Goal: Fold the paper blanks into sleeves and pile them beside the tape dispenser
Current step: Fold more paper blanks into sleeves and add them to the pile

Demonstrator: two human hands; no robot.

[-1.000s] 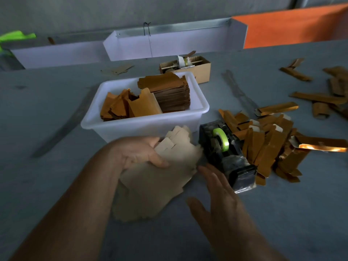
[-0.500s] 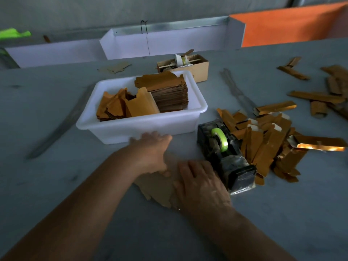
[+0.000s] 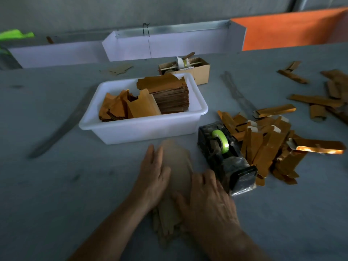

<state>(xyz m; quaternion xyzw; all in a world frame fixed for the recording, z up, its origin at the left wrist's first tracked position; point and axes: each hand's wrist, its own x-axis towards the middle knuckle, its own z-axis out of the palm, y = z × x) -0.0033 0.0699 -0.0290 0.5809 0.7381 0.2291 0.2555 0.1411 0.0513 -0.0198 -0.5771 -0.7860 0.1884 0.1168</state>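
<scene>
A batch of tan paper blanks (image 3: 177,172) lies flat on the grey table in front of the white tub. My left hand (image 3: 153,178) presses on its left side with straight fingers. My right hand (image 3: 209,200) presses flat on its right side, close to the black tape dispenser (image 3: 225,157) with its green roll. Right of the dispenser lies a pile of folded golden-brown sleeves (image 3: 271,146). The white tub (image 3: 143,129) holds a stack of brown blanks (image 3: 169,95) and several loose ones.
A small cardboard box (image 3: 199,71) stands behind the tub. More folded sleeves (image 3: 320,98) are scattered at the far right. A white partition (image 3: 169,46) and an orange board (image 3: 288,29) close off the table's far edge. One loose blank (image 3: 118,69) lies at the back.
The blanks, held up in my left hand a second ago, now lie on the table. Both hands have come down flat on them and spread apart to the batch's sides.
</scene>
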